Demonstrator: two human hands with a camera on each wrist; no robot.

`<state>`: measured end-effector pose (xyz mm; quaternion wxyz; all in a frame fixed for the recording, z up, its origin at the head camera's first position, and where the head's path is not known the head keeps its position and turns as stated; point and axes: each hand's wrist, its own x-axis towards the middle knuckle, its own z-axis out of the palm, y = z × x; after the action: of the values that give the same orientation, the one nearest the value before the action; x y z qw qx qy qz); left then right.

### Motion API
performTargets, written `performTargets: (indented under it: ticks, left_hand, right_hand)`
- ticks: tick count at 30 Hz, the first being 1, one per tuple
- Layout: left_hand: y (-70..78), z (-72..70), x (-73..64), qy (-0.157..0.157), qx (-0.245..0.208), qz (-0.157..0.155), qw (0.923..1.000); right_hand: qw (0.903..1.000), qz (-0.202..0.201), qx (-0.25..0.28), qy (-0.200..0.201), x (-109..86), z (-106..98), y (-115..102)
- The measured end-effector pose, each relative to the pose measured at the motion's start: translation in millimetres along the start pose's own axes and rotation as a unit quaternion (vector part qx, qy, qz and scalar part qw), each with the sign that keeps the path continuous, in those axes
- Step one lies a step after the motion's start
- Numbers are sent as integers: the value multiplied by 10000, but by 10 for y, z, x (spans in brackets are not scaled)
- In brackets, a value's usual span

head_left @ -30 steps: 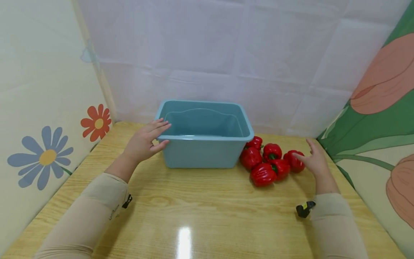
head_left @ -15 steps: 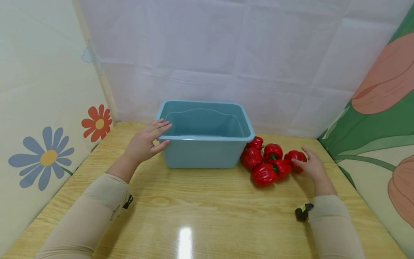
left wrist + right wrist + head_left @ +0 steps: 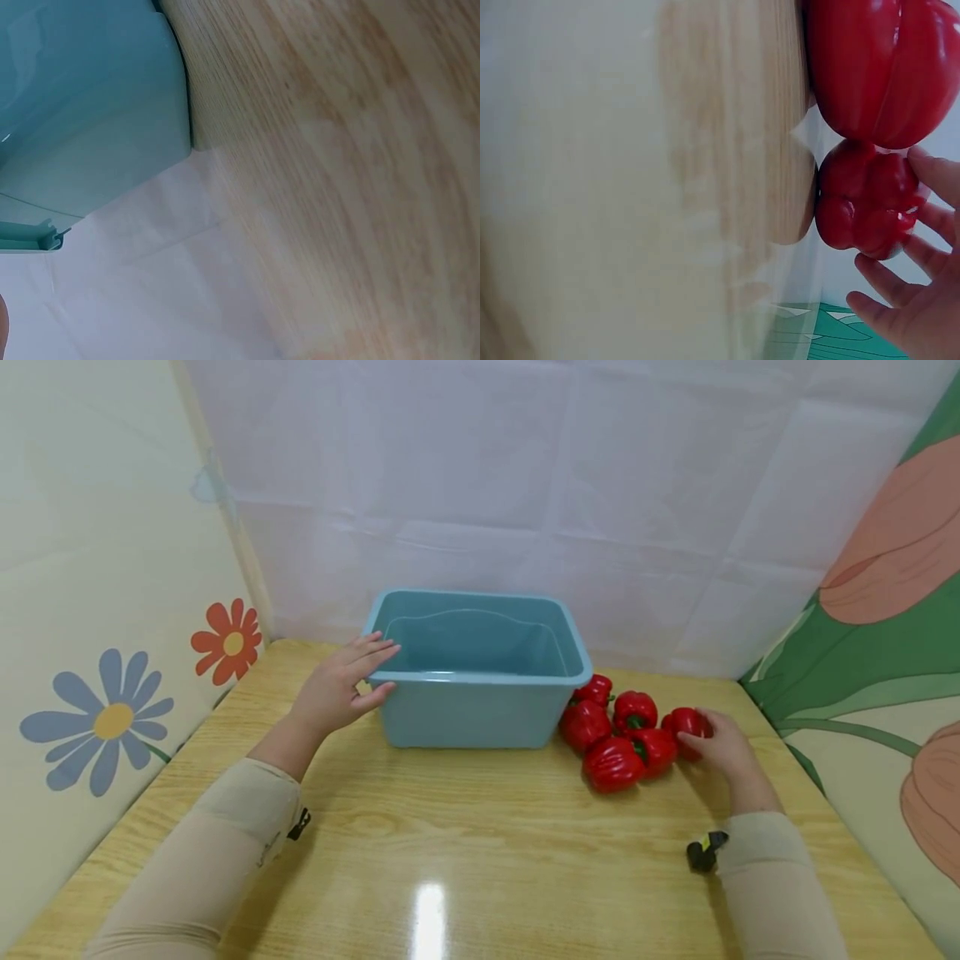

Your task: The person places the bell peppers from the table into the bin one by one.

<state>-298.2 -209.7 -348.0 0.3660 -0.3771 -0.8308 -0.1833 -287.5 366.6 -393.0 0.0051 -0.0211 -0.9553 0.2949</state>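
Note:
A light blue plastic bin stands near the back wall. My left hand rests on its left rim, fingers extended over the edge and thumb against the front. To the bin's right lies a cluster of glossy red bell peppers. At the right end of the cluster, my right hand has its thumb and fingers around the outermost bell pepper. The right wrist view shows that bell pepper on the table, thumb at its upper side and fingertips along its far side.
The wooden table carries a bright light reflection near the front. A white sheet hangs behind the bin. Flower-patterned panels stand at left and right.
My right hand has moved left and closed in on the outermost bell pepper, its fingers coming together around it. My left hand stays on the bin's rim.

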Motion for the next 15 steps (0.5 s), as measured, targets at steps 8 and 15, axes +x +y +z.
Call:
performTargets:
  ticks: [8,15]
  left_hand:
    - [3,-1,10,39,-38,9,10000]
    - [-2,8,1,66,-48,19,10000]
  right_hand:
    - [9999,29,-105,88,-17,-7,-44]
    - [9999,40,67,-91,-31,-28,-23]
